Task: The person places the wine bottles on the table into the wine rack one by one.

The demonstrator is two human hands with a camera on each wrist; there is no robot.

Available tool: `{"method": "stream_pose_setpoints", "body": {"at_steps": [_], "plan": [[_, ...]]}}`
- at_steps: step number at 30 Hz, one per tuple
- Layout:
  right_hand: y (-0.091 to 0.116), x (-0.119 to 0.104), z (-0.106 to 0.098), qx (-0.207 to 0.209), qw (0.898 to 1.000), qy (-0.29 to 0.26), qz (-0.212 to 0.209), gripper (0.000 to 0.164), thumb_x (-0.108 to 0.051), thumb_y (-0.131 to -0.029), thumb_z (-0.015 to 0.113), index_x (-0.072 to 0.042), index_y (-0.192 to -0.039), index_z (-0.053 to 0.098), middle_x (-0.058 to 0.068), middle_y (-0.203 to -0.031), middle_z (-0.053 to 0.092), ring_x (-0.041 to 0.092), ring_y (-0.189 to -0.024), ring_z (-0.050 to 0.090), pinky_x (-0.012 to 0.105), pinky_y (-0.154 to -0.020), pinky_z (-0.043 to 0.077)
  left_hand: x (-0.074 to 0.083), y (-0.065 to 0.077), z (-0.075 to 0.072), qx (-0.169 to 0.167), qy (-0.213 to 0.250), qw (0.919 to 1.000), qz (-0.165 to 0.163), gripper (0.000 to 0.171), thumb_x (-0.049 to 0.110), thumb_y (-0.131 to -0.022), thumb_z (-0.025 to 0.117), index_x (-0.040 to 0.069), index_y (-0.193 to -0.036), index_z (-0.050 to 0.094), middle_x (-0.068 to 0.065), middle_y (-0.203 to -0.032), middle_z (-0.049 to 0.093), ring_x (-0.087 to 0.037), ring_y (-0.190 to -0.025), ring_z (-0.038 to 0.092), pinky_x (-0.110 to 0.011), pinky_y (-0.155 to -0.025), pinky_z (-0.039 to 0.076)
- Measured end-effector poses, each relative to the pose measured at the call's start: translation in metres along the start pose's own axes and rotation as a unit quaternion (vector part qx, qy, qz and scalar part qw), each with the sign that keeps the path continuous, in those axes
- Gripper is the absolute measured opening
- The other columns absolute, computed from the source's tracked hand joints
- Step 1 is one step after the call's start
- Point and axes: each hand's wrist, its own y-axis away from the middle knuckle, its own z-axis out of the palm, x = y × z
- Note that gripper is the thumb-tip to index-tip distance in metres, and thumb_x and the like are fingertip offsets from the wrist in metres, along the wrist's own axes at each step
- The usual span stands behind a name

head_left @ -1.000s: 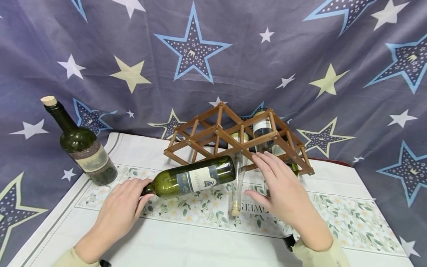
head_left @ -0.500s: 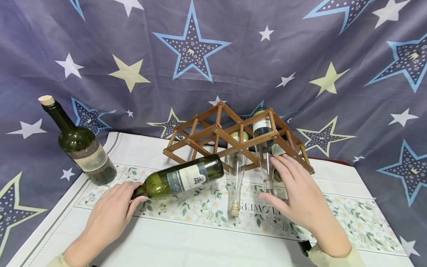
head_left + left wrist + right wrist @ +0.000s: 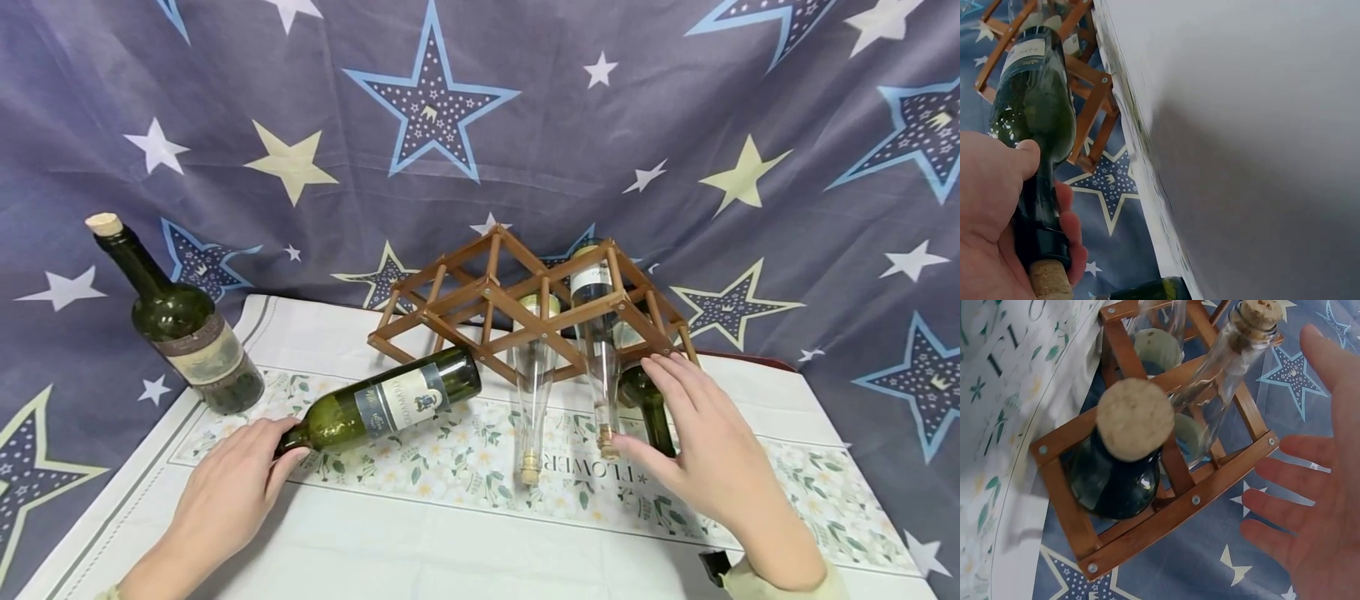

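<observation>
My left hand (image 3: 225,483) grips the neck of a green wine bottle (image 3: 405,396) lying tilted in front of the wooden wine rack (image 3: 487,293). The left wrist view shows fingers wrapped round this neck, with the cork (image 3: 1050,279) poking out below. My right hand (image 3: 716,454) hovers by the rack's right end, its fingers spread and holding nothing. Close to it is a dark green bottle (image 3: 657,421) in the rack, its cork (image 3: 1135,419) facing the right wrist camera. Two clear bottles (image 3: 532,408) also sit in the rack, corks toward me.
A corked dark bottle (image 3: 198,350) stands upright at the table's left side. White cloth with a floral runner (image 3: 465,467) covers the table. Behind the rack hangs a star-patterned curtain (image 3: 525,125).
My left hand has drawn the green wine bottle leftward, away from the clear bottles. My right hand has shifted right along the rack, uncovering a clear bottle and the dark bottle's neck.
</observation>
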Motion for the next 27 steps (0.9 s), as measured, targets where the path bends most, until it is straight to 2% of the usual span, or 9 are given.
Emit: {"method": "stream_pose_setpoints", "body": {"at_steps": [11,19,27], "plan": [[0.009,0.01,-0.004,0.0,1.0,0.008,0.01,0.098,-0.058,-0.076,0.076,-0.008,-0.152,0.042,0.016,-0.15,0.044,0.035,-0.141,0.035,0.047,-0.116,0.024,-0.003,0.005,0.0,-0.011,0.001,0.9996,-0.024,0.036,0.028,-0.094,0.068,0.005,-0.121,0.063,-0.004,-0.097,0.064,-0.029,-0.085,0.063,-0.049,-0.071,0.048],[0.014,0.015,-0.005,-0.009,1.0,0.01,0.02,0.095,-0.057,-0.077,0.077,-0.008,-0.152,0.043,0.015,-0.149,0.044,0.034,-0.14,0.035,0.046,-0.115,0.025,-0.004,0.006,0.0,-0.021,0.002,0.9986,-0.05,0.035,0.029,-0.095,0.067,0.005,-0.119,0.063,-0.008,-0.101,0.065,-0.034,-0.089,0.064,-0.052,-0.073,0.048],[0.019,0.02,-0.005,-0.007,1.0,0.008,0.024,0.095,-0.056,-0.076,0.078,-0.006,-0.15,0.045,0.017,-0.148,0.045,0.035,-0.14,0.036,0.046,-0.116,0.025,-0.004,0.007,-0.001,-0.035,0.017,0.9955,-0.087,0.038,0.028,-0.098,0.063,-0.001,-0.123,0.061,-0.016,-0.109,0.066,-0.042,-0.097,0.062,-0.057,-0.08,0.047]]}}
